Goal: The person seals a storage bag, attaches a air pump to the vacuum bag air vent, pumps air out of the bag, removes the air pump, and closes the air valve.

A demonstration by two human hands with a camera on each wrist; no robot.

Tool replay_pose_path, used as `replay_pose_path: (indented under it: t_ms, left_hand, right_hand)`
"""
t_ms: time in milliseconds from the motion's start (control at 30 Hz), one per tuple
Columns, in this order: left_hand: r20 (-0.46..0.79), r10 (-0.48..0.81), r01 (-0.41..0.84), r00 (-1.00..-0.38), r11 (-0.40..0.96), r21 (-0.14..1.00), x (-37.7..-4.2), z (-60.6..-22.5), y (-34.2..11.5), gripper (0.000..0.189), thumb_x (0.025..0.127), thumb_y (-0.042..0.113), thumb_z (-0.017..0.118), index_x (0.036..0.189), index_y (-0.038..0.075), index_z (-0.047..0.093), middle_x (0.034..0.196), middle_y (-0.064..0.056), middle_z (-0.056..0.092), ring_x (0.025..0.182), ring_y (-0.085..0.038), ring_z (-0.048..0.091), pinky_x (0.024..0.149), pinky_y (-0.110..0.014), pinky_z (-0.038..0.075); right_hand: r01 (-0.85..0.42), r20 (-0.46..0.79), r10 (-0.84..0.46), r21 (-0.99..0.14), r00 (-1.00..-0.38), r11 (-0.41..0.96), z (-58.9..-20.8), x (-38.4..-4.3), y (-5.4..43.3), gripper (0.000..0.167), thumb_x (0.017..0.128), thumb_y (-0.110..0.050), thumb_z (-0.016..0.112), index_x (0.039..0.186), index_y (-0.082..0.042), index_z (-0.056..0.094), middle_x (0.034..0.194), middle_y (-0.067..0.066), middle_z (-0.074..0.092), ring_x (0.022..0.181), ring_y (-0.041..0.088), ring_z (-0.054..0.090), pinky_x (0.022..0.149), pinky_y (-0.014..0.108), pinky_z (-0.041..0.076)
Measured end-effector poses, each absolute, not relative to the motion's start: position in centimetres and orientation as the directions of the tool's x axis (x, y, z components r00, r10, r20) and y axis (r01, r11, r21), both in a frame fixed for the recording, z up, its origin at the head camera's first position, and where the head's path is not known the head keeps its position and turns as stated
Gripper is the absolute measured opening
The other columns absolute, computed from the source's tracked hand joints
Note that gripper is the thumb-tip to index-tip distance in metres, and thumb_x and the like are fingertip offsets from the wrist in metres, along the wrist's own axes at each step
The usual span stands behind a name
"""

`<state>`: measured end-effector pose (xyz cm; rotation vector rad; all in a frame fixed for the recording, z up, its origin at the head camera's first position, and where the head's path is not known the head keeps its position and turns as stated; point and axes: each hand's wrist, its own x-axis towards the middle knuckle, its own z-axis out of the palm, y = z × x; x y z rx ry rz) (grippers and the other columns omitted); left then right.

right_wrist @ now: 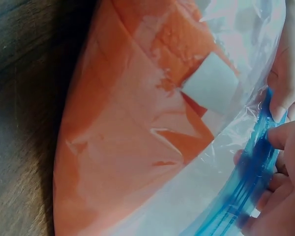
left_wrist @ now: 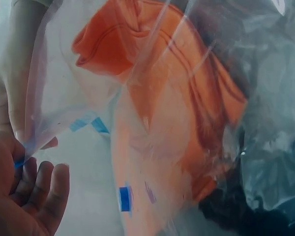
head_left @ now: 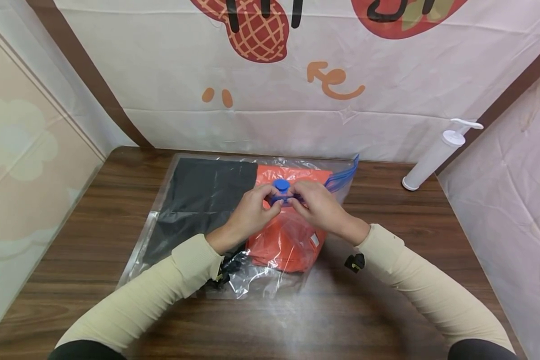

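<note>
A clear plastic storage bag (head_left: 162,200) with a blue zip strip (right_wrist: 241,187) lies on the table. Through its film show a folded black cloth (head_left: 207,195) on the left and an orange garment (head_left: 279,245) with a white label (right_wrist: 212,83) on the right. My left hand (head_left: 251,206) and right hand (head_left: 318,204) meet over the orange garment. Both pinch the blue zip strip between thumb and fingers, close beside each other. Just beyond the fingertips sits a round blue valve cap (head_left: 281,185). The fingers partly hide the strip.
A white hand pump (head_left: 434,159) with a handle on top stands tilted at the table's back right corner. Printed fabric walls (head_left: 270,125) enclose the wooden table (head_left: 387,300) at the back and on both sides.
</note>
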<state>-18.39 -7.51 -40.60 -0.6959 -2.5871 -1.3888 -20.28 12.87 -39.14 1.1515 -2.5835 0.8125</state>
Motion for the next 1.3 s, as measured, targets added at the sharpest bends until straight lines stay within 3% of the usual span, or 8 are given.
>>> replay_pose_path:
  t_ms: [167,433,567,800,1033,1300]
  left_hand:
    - [0.302,0.336,0.439,-0.892,0.483,0.758,-18.3,-40.4,-7.5,0.005,0.094,0.007,0.068,0.097,0.003,0.068,0.091,-0.006,0.067,0.081,-0.019,0.061,0.073,-0.037,0.053]
    - [0.289,0.356,0.444,-0.889,0.508,0.738,-18.4,-40.4,-7.3,0.003,0.095,0.007,0.068,0.095,0.003,0.067,0.084,-0.005,0.063,0.067,-0.014,0.053,0.059,-0.027,0.045]
    - [0.291,0.363,0.452,-0.885,0.516,0.728,-18.4,-40.4,-7.4,0.003,0.094,0.006,0.069,0.095,0.003,0.068,0.082,-0.005,0.062,0.067,-0.015,0.053,0.061,-0.028,0.045]
    - [0.242,0.358,0.412,-0.902,0.544,0.731,-18.3,-40.4,-7.6,0.004,0.092,0.008,0.069,0.092,0.005,0.066,0.08,-0.003,0.06,0.066,-0.014,0.054,0.06,-0.028,0.046]
    - [0.231,0.378,0.413,-0.897,0.524,0.745,-18.5,-40.4,-7.4,0.004,0.093,0.008,0.068,0.094,0.005,0.065,0.077,-0.002,0.057,0.062,-0.013,0.05,0.056,-0.026,0.042]
    - [0.257,0.383,0.44,-0.887,0.536,0.72,-18.6,-40.6,-7.3,0.006,0.094,0.007,0.069,0.091,0.005,0.064,0.076,-0.003,0.056,0.063,-0.014,0.048,0.058,-0.028,0.041]
  right_hand:
    - [-0.72,0.375,-0.619,-0.434,-0.69,0.541,-39.0,-20.4,12.9,0.005,0.095,-0.005,0.068,0.095,-0.005,0.064,0.085,0.003,0.066,0.075,0.016,0.057,0.069,0.033,0.05]
    - [-0.74,0.384,-0.633,-0.325,-0.673,0.589,-39.4,-20.0,12.6,0.004,0.098,-0.008,0.066,0.097,-0.005,0.065,0.086,0.003,0.067,0.08,0.02,0.06,0.09,0.049,0.048]
    - [-0.726,0.352,-0.636,-0.376,-0.687,0.576,-39.1,-20.3,13.1,0.005,0.097,-0.01,0.069,0.096,-0.006,0.065,0.089,0.004,0.069,0.081,0.019,0.061,0.089,0.047,0.047]
    - [-0.742,0.356,-0.654,-0.396,-0.667,0.541,-39.4,-20.6,13.8,0.007,0.096,-0.006,0.069,0.094,-0.004,0.064,0.086,0.005,0.065,0.075,0.018,0.055,0.074,0.039,0.047]
    - [-0.749,0.376,-0.649,-0.376,-0.661,0.545,-39.9,-20.3,13.8,0.006,0.098,-0.005,0.065,0.095,-0.005,0.061,0.083,0.003,0.06,0.074,0.019,0.052,0.078,0.043,0.045]
    - [-0.745,0.369,-0.648,-0.285,-0.666,0.603,-40.0,-20.0,13.6,0.005,0.098,-0.007,0.065,0.098,-0.006,0.061,0.089,0.005,0.063,0.083,0.024,0.06,0.089,0.049,0.045]
